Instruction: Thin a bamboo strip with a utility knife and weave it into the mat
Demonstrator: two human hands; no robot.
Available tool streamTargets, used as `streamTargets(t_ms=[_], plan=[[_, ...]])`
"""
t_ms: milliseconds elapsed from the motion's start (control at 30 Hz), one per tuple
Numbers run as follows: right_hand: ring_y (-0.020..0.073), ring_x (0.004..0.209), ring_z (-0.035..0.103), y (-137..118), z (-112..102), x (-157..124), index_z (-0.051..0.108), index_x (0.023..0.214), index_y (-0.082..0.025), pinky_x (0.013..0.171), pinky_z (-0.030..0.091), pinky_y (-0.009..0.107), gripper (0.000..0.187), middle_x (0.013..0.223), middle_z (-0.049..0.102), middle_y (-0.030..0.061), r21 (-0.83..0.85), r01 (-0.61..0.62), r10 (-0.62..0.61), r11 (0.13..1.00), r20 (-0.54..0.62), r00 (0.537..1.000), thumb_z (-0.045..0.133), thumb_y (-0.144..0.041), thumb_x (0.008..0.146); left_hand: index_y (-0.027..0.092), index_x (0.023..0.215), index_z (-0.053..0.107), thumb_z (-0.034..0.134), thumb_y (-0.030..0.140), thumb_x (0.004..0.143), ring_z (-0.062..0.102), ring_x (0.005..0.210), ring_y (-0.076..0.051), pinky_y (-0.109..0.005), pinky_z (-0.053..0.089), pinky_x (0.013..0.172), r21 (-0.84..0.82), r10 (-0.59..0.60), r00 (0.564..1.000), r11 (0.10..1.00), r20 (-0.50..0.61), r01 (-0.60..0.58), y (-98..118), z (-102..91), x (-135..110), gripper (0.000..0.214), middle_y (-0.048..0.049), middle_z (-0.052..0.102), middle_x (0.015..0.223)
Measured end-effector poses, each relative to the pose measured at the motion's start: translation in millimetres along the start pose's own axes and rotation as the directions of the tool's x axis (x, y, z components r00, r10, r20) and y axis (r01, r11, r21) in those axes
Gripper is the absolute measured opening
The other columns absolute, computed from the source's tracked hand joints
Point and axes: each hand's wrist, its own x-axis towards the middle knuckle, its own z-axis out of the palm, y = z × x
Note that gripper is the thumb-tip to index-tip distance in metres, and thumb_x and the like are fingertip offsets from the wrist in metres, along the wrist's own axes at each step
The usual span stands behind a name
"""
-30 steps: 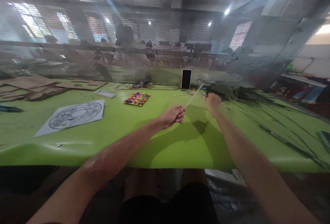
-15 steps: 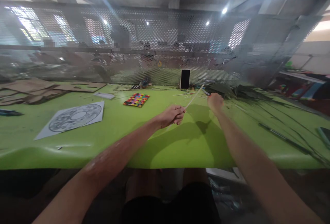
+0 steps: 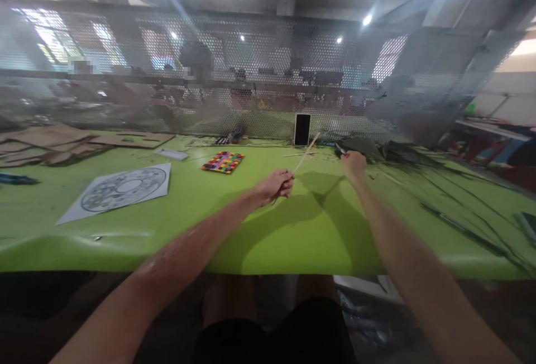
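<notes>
My left hand [image 3: 276,184] is closed round a thin pale strip [image 3: 306,153], like split cane or leaf rib. The strip slants up and to the right, and its short lower end shows below my fist. My right hand [image 3: 354,164], also closed, is farther right near the back of the table. From it a slim tool [image 3: 340,148] like a craft knife points up and left, with a bit of red by the fingers. Its exact kind is hard to make out. Tool and strip are apart.
On the green table [image 3: 268,241] lie a colourful woven square [image 3: 223,162], a sheet with a ring drawing [image 3: 125,188], brown cardboard [image 3: 46,143] and dark long leaves [image 3: 397,154]. A phone-like black screen [image 3: 302,129] stands against the perforated metal screen [image 3: 259,90].
My left hand has shifted slightly left, and the strip's upper end has moved left with it. My right hand has moved slightly right, still holding the tool.
</notes>
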Motion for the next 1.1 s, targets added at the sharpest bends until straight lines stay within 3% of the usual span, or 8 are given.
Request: streamTargets(t_ms=[133, 267, 567, 900, 1100], plan=[[0.0228, 0.109, 0.068, -17, 1, -10, 0.067, 0.123, -0.017, 0.095, 0.058, 0.046, 0.032, 0.123, 0.069, 0.0090, -0.009, 0.114, -0.113, 0.993, 0.013, 0.993, 0.065, -0.041, 0.101, 0.016, 0.084, 0.051, 0.041, 0.021, 0.108, 0.039, 0.042, -0.005, -0.020, 0.047, 0.050, 0.012, -0.005, 1.000, 1.000, 0.001, 0.005, 2, 4.8, -3, 0.027, 0.0081, 0.042, 0.059], [0.0225, 0.109, 0.068, -23, 0, -16, 0.067, 0.123, -0.017, 0.095, 0.058, 0.046, 0.033, 0.124, 0.068, 0.0088, -0.037, 0.142, -0.141, 0.989, 0.033, 0.989, 0.065, -0.041, 0.101, 0.017, 0.083, 0.050, 0.043, 0.021, 0.108, 0.036, 0.040, -0.005, -0.019, 0.044, 0.049, 0.016, -0.012, 1.000, 1.000, 0.029, 0.011, 4, 11.3, -6, 0.026, 0.0092, 0.040, 0.057], [0.0228, 0.110, 0.067, -16, 0, -13, 0.067, 0.124, -0.017, 0.095, 0.057, 0.046, 0.034, 0.125, 0.068, 0.0092, -0.096, 0.099, -0.095, 0.990, 0.043, 0.995, 0.065, -0.041, 0.101, 0.018, 0.081, 0.047, 0.040, 0.018, 0.108, 0.029, 0.037, -0.004, -0.016, 0.028, 0.039, 0.002, -0.015, 0.998, 1.000, 0.056, 0.015, 4, 13.9, -6, 0.027, 0.0104, 0.036, 0.053], [0.0230, 0.110, 0.067, -4, 6, -4, 0.069, 0.117, -0.016, 0.098, 0.055, 0.047, 0.031, 0.119, 0.070, 0.0084, -0.089, 0.073, -0.073, 0.993, 0.008, 0.997, 0.064, -0.042, 0.101, 0.016, 0.083, 0.051, 0.042, 0.018, 0.108, 0.029, 0.037, -0.003, -0.016, 0.028, 0.039, -0.033, -0.020, 0.993, 0.999, 0.118, 0.024, 2, 9.1, -5, 0.027, 0.0095, 0.039, 0.053], [0.0238, 0.112, 0.067, 0, 8, -3, 0.067, 0.123, -0.016, 0.098, 0.056, 0.048, 0.034, 0.125, 0.068, 0.0092, -0.043, 0.034, -0.034, 0.998, 0.007, 0.999, 0.065, -0.041, 0.100, 0.016, 0.082, 0.051, 0.040, 0.017, 0.108, 0.027, 0.035, -0.003, -0.016, 0.025, 0.037, -0.047, -0.032, 0.990, 0.998, 0.134, 0.039, 7, 11.2, -9, 0.029, 0.0103, 0.037, 0.050]])
